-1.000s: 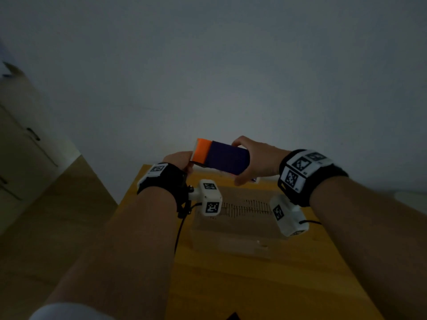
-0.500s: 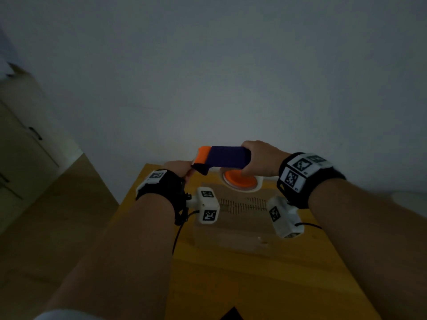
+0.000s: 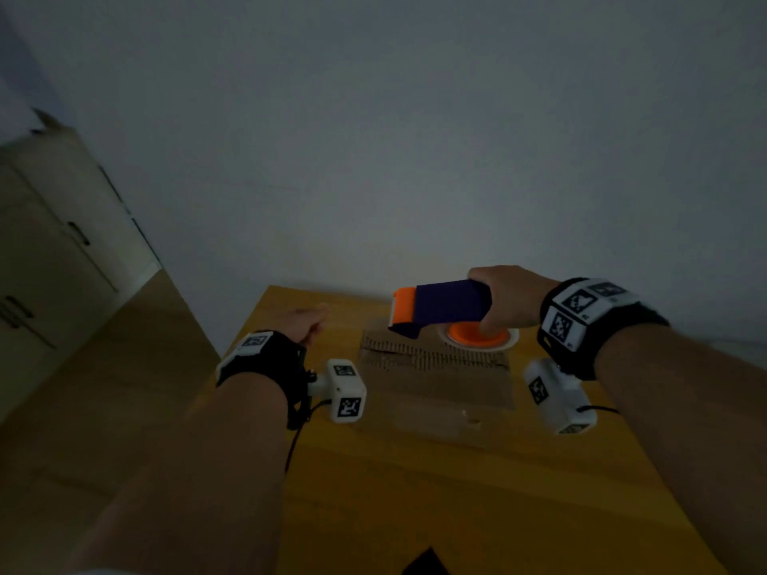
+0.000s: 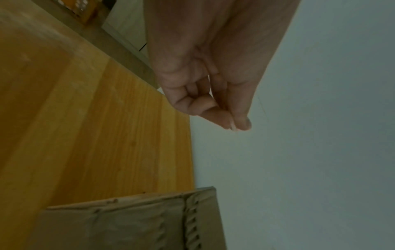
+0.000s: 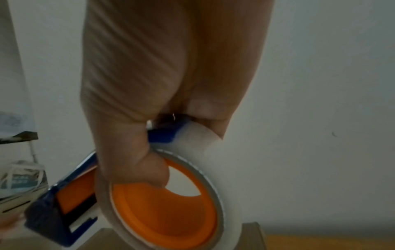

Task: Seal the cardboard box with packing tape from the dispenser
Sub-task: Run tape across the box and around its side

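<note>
A flat cardboard box [image 3: 436, 379] lies on the yellow wooden table [image 3: 415, 491]; its corner shows in the left wrist view [image 4: 128, 223]. My right hand [image 3: 502, 300] grips the blue tape dispenser [image 3: 444, 302] with the orange front, held over the box's far edge. The white tape roll [image 5: 198, 135] with its orange core [image 5: 162, 211] hangs under that hand [image 5: 149, 152], thumb hooked into the core. My left hand [image 3: 309, 325] is off to the left of the dispenser. Its thumb and forefinger [image 4: 235, 125] pinch a thin clear tape end. The stretched tape is barely visible.
A plain wall stands right behind the table's far edge. A pale cabinet [image 3: 50, 259] and wooden floor [image 3: 103, 388] lie to the left. A shelf with clutter [image 5: 17, 177] shows at the left of the right wrist view. The room is dim.
My left hand has moved leftward away from the dispenser's orange front. The right hand has shifted the dispenser to the right, over the box's far edge.
</note>
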{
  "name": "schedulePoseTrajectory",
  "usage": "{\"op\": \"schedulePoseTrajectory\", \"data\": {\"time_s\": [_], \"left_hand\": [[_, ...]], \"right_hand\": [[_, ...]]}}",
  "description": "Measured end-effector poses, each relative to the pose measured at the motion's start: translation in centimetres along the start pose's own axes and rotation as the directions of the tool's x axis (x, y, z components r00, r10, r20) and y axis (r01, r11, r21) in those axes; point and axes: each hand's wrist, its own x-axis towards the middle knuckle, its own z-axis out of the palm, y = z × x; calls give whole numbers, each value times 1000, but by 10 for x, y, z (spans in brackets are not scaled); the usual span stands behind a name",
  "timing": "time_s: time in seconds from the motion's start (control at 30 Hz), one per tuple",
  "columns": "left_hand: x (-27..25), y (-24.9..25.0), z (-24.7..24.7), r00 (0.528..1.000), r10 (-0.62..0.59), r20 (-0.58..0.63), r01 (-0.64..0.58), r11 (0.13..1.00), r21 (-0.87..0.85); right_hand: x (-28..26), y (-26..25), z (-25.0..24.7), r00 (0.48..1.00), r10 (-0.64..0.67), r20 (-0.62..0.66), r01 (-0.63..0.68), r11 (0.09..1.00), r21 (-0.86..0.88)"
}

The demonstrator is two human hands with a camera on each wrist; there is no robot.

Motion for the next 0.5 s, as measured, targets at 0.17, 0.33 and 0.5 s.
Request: {"op": "schedulePoseTrajectory", "data": {"time_s": [0.17,0.33,0.5], "left_hand": [[-1,-16,10,1000,-11,2,11,993,121],[7,-22,22,994,-92,51,77,966,249],[20,-27,25,987,-121,107,84,951,299]], "right_hand": [[-2,4,7,999,32,38,-30,999,-41],[-1,3,15,996,38,77,-32,997,-73],[4,-1,20,994,42,99,-32,994,-100]]}}
